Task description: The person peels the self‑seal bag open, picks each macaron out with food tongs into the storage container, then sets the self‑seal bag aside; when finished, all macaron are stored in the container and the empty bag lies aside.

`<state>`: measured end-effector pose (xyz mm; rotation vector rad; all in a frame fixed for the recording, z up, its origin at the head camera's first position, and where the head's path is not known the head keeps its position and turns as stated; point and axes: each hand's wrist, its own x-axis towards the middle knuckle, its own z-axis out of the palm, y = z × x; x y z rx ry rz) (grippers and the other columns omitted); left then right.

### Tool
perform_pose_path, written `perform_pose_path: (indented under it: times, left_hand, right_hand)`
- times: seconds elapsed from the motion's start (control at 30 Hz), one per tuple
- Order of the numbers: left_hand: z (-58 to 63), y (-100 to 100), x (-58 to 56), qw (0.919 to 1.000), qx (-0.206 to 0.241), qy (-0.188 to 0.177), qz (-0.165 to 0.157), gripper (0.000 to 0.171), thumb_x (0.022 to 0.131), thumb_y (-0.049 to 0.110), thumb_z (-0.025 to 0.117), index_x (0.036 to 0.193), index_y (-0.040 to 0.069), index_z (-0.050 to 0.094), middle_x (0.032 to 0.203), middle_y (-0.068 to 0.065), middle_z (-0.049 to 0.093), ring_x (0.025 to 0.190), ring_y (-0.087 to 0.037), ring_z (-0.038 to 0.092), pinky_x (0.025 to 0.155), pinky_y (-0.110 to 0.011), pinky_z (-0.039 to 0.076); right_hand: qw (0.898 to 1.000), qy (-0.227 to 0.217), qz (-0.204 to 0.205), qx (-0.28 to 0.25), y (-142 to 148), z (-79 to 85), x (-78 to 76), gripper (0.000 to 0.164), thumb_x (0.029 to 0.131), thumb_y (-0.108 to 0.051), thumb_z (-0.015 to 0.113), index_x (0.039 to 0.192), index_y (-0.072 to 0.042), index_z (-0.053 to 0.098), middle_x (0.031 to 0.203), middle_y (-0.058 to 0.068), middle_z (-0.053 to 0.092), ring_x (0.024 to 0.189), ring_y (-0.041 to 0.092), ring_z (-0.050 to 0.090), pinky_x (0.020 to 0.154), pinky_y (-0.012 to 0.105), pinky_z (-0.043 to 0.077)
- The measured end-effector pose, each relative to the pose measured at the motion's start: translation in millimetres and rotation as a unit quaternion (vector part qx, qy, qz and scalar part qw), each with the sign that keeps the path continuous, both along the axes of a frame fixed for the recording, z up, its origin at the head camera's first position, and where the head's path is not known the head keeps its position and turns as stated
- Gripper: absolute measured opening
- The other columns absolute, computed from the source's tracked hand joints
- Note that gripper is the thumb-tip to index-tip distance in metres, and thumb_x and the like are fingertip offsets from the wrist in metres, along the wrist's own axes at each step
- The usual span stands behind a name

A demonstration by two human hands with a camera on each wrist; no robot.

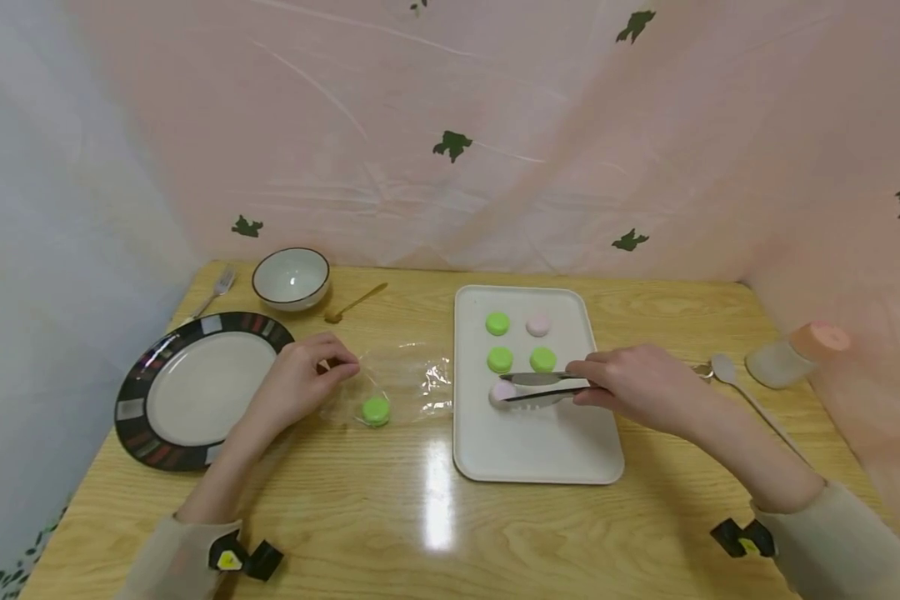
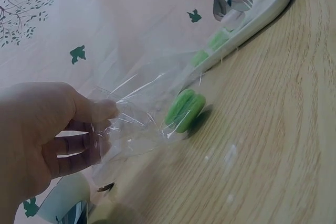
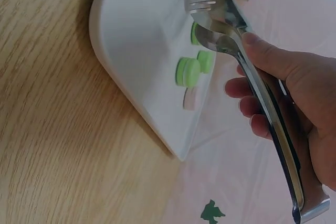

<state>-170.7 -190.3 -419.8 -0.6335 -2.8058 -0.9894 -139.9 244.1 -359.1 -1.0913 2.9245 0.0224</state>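
My left hand (image 1: 300, 379) pinches the edge of a clear plastic bag (image 2: 134, 124) between thumb and fingers. At the bag's far end lies a green macaron (image 2: 185, 111), seemingly inside the film. With my right hand (image 1: 641, 387) I grip metal tongs (image 3: 268, 100) above the white tray (image 1: 540, 450). In the head view the tongs' ends are at a pale pink macaron (image 1: 503, 392); whether they squeeze it I cannot tell. Behind it on the tray sit several green macarons (image 1: 499, 360) and another pink macaron (image 1: 538, 323).
Left of the bag is a dark-rimmed plate (image 1: 210, 387), with a fork (image 1: 223, 282) and a bowl (image 1: 292, 279) behind. A small golden spoon (image 1: 356, 302) lies beside the bowl. At right are a long-handled spoon (image 1: 750, 396) and a tipped jar (image 1: 780, 362). Curtains enclose the table.
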Motion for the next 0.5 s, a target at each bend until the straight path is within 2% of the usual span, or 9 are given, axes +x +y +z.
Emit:
perform_pose_path:
  times: [0.5]
  left_hand:
    - [-0.6, -1.9, -1.2, 1.0, 0.007, 0.0, 0.003, 0.006, 0.087, 0.025, 0.069, 0.084, 0.021, 0.072, 0.083, 0.011, 0.064, 0.077, -0.003, 0.06, 0.066, -0.022, 0.053]
  right_hand:
    - [1.0, -0.023, -0.008, 0.016, -4.6, -4.5, -0.2, 0.031, 0.083, -0.039, 0.07, 0.107, -0.021, 0.069, 0.083, -0.012, 0.067, 0.057, -0.003, 0.045, 0.054, 0.019, 0.04]
